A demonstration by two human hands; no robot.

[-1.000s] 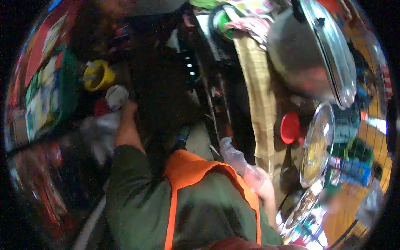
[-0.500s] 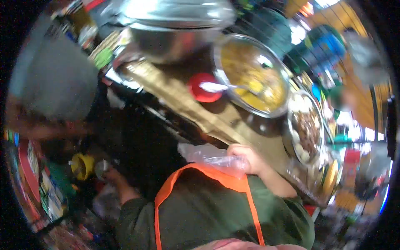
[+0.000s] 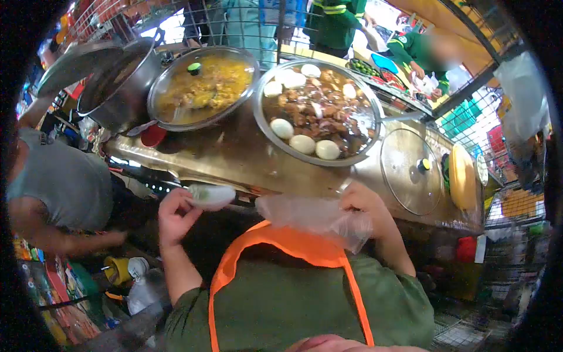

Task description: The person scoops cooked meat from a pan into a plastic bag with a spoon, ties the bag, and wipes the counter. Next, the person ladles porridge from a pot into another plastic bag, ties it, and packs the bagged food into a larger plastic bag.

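My left hand (image 3: 176,216) is closed on the edge of a small white bowl (image 3: 214,197) with a green mark, tilted in front of the table. My right hand (image 3: 362,202) grips a clear plastic bag (image 3: 299,212), which hangs across to the left before my orange-edged apron (image 3: 281,237). Beyond my hands stands a steel pan of brown meat stew (image 3: 316,111) with whole peeled eggs. Left of it is a pan of yellow stew (image 3: 202,88). A red bowl (image 3: 153,136) sits by that pan's near rim, a spoon beside it.
A large pot (image 3: 117,88) with its lid (image 3: 79,67) raised stands at the left. A glass lid (image 3: 410,170) lies on the table's right part, near a yellow oblong object (image 3: 462,176). A person in a grey shirt (image 3: 64,182) is close on the left. Wire mesh runs behind the pans.
The view has swung right and levelled. My left hand has come up from low on the left with the white bowl. My right hand still holds the plastic bag. The big pot's lid is now raised.
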